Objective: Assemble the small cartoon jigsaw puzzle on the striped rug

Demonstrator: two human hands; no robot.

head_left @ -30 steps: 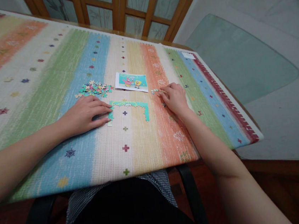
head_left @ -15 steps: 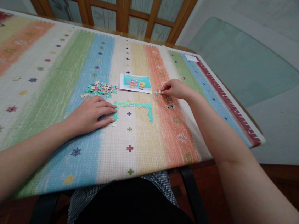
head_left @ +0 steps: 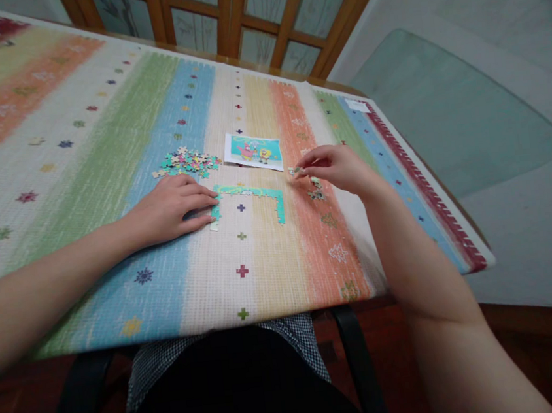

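Note:
My left hand (head_left: 180, 207) lies flat, fingers apart, its fingertips touching the left side of a joined jigsaw border (head_left: 249, 190). That turquoise border forms three sides of a rectangle, with its near side open. At the right, my right hand (head_left: 328, 167) pinches a small puzzle piece (head_left: 297, 173) just above the orange stripe. A few loose pieces (head_left: 316, 195) lie below that hand, partly covered by it. Between the hands, beyond the border, rests a printed reference picture (head_left: 254, 151) of cartoon figures. A heap of mixed puzzle pieces (head_left: 187, 162) sits beyond my left hand.
A striped tablecloth (head_left: 214, 272) covers the table. One stray piece (head_left: 36, 141) lies far to the left, and a white paper (head_left: 357, 106) is near the far right edge. Wooden doors with glass panes (head_left: 231, 20) stand behind the table.
My right hand has lifted slightly and turned, bringing the pinched piece off the cloth. My left hand stays by the border. The whole view has shifted a little.

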